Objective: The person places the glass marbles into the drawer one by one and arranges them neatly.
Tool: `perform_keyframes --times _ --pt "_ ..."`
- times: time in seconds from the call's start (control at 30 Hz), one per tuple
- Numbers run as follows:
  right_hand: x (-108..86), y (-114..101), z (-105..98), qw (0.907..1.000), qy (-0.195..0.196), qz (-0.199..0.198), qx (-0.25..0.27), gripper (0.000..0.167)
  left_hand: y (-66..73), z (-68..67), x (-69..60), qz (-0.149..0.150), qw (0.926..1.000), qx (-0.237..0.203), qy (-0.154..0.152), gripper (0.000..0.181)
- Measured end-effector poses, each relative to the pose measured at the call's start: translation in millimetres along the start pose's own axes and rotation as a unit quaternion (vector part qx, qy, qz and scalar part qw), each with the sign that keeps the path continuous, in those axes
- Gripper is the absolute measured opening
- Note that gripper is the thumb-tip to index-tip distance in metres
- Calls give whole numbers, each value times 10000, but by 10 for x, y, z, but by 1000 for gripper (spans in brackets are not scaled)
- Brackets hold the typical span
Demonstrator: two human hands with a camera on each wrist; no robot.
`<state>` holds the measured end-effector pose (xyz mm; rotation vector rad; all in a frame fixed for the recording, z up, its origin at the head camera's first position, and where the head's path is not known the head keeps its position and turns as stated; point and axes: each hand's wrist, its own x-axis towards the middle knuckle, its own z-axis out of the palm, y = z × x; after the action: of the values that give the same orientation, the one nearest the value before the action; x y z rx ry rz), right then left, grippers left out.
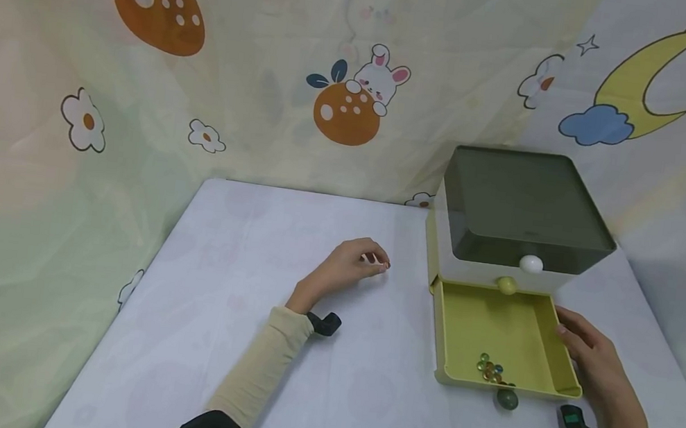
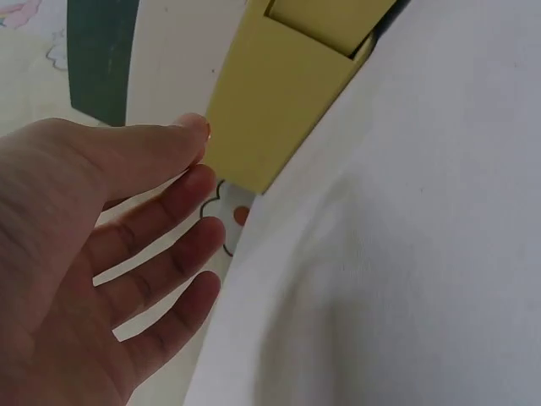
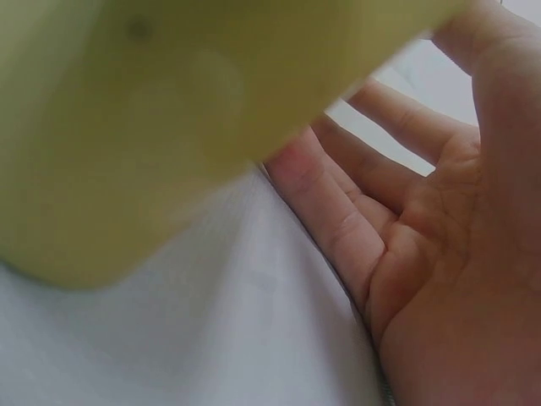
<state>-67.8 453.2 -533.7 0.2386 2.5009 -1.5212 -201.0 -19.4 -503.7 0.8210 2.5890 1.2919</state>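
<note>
My left hand [image 1: 347, 264] is held over the table, left of the drawer cabinet. Its thumb and index finger pinch a tiny amber marble [image 2: 208, 132], almost wholly hidden by the fingertips. The other fingers are spread and slightly bent. My right hand [image 1: 600, 363] rests against the right side of the pulled-out yellow drawer [image 1: 495, 321], thumb at the rim and fingers fairly straight along the outside. Several glass marbles [image 1: 490, 370] lie together near the drawer's front wall. In the right wrist view the fingers [image 3: 330, 203] touch the blurred drawer side.
The cabinet [image 1: 526, 198] has a dark green top tier with a white knob [image 1: 531, 264] and a white tier with a yellow knob [image 1: 506, 285], both closed. A green knob [image 1: 508, 399] projects from the open drawer's front. The white table [image 1: 363, 383] meets a printed cloth backdrop [image 1: 267, 94].
</note>
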Motion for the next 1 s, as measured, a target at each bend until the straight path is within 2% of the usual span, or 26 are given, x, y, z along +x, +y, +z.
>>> perform_keyframes --times 0.13,0.47,0.8,0.9,1.0 --pt "-9 6 4 10000 12 43 28 65 121 43 35 156 9996 222 -111 12" --pt "12 6 12 9994 -28 337 -62 67 511 179 162 925 9913 833 -423 13" --pt "29 -16 17 9990 -46 423 -144 69 768 455 258 1484 9841 777 -588 12" --pt "32 -23 14 9989 -58 448 -131 69 826 569 268 1530 9824 957 -486 12" --pt "40 -35 8 9985 -85 522 -113 70 891 697 245 1330 9864 954 -148 13"
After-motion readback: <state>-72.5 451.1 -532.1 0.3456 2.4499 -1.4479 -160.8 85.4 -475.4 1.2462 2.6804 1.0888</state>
